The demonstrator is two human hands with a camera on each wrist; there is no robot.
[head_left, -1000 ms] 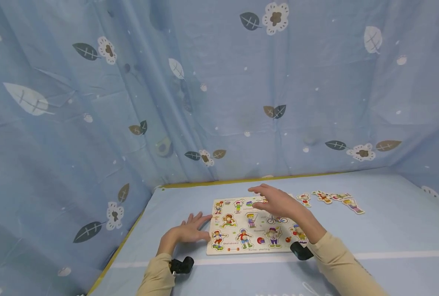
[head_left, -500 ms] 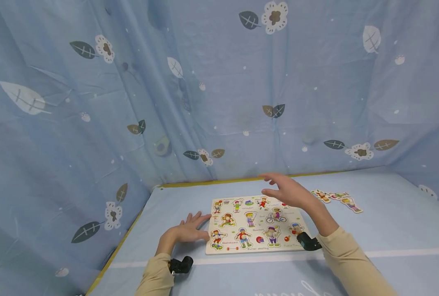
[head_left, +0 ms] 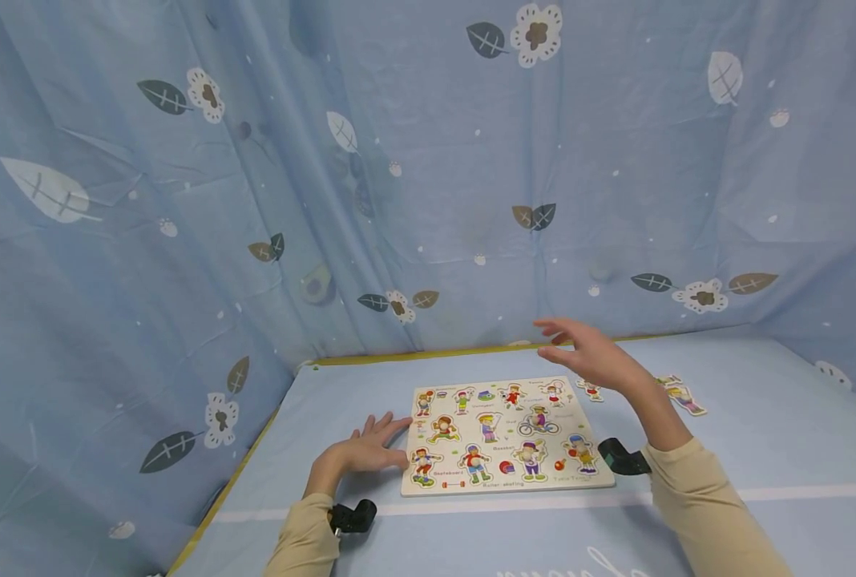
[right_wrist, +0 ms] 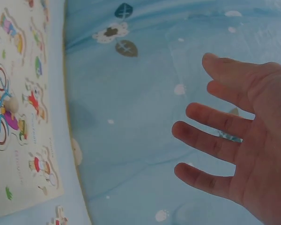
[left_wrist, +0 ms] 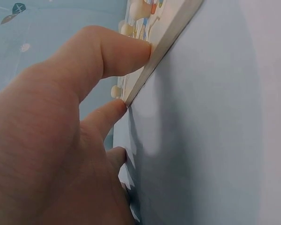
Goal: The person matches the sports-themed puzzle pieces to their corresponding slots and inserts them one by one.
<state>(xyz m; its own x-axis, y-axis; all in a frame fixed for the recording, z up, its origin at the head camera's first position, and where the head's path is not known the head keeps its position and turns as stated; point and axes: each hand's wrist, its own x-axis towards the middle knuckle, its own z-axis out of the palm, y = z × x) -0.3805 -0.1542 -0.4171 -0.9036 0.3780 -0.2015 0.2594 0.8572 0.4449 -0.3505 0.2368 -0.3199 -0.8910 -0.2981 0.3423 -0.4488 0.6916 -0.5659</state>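
A wooden knob puzzle board (head_left: 498, 449) with sports figures lies on the table. My left hand (head_left: 370, 453) rests at its left side, fingers spread. In the left wrist view, the thumb (left_wrist: 126, 54) and index finger (left_wrist: 110, 115) touch the board's edge (left_wrist: 159, 51). Beyond the board's far right corner, my right hand (head_left: 594, 357) hangs in the air, holding nothing. Its fingers (right_wrist: 206, 136) are apart and nearly straight in the right wrist view. A cyclist piece (head_left: 539, 421) with a round knob sits on the board.
Right of the board lie loose figure pieces, one (head_left: 591, 390) by its far corner and another (head_left: 685, 399) farther right; my right hand and forearm hide part of that area. A blue patterned curtain (head_left: 442, 200) hangs behind the table (head_left: 760, 433).
My right hand has moved right and away from over the board, uncovering its far right figures and overlapping some loose pieces instead. The left hand stays put.
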